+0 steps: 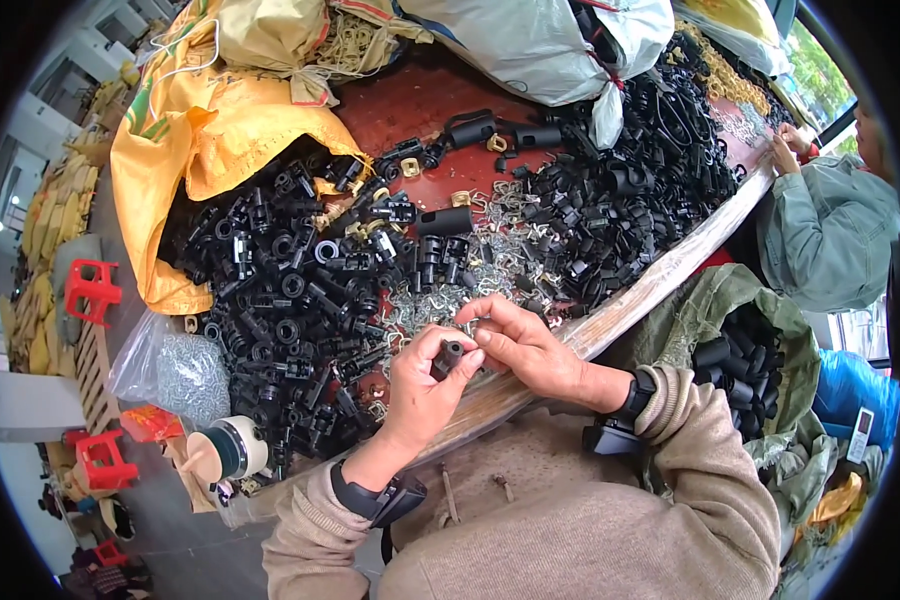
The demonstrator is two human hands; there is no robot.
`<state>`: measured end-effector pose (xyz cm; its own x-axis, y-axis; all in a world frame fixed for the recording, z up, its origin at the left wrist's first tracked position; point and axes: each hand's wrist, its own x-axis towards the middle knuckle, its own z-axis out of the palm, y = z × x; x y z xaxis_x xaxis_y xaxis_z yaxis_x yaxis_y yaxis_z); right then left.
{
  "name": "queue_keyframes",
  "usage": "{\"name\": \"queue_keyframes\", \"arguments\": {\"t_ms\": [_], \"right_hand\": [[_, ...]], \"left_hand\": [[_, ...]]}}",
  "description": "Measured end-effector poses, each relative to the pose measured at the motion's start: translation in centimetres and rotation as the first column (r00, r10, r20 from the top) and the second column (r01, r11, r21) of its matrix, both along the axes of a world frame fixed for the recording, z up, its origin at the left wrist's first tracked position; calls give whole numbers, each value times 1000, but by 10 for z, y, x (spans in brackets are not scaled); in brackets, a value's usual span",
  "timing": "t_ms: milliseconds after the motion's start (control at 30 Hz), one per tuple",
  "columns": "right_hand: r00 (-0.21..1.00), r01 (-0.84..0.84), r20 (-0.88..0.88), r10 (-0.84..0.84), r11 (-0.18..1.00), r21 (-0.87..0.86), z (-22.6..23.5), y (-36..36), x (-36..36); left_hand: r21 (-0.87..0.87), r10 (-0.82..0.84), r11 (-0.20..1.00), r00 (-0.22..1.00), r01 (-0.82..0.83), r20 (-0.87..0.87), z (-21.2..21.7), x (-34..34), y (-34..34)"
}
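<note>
My left hand point(422, 388) is closed around a small black tubular plastic part point(451, 353), whose round hollow end points up toward me. Close beside it, my right hand point(530, 350) has its thumb and forefinger curled together near the part. Whatever may be between those right fingertips is too small to make out. Both hands are above the table's near edge. Just beyond them lies a heap of thin silvery wire clips point(440, 303). Black plastic fittings point(270, 290) are piled to the left, and smaller black pieces point(590, 220) to the right.
A yellow woven sack point(155, 200) spills fittings at the left; white sacks point(540, 50) stand at the back. A lidded cup point(240, 445) and a bag of metal clips point(192, 375) sit front left. A co-worker point(830, 230) sits far right, by a green sack point(670, 325).
</note>
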<state>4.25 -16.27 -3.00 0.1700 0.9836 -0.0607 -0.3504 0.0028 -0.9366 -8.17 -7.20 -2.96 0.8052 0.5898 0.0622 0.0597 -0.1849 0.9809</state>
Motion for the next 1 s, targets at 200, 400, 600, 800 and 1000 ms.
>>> {"name": "queue_keyframes", "arguments": {"t_ms": [200,400,600,800,1000], "right_hand": [[998,-38,42,37,999,26,-3,0,-1],[1000,-3,-2,3,992,125,-7,-1,-5],[907,34,413,-80,992,119,2,-7,-2],[760,41,623,-183,971,235,5,-7,0],[674,59,713,-191,977,206,-2,-8,8]], "left_hand": [[-35,-5,999,1000,6,20,4,-3,0],[-370,51,929,996,-21,72,5,-4,0],[-517,76,855,994,-25,78,-1,-4,-2],[-608,46,794,997,2,63,-6,-4,-6],[-821,-57,570,998,31,-2,1,-5,1]]}}
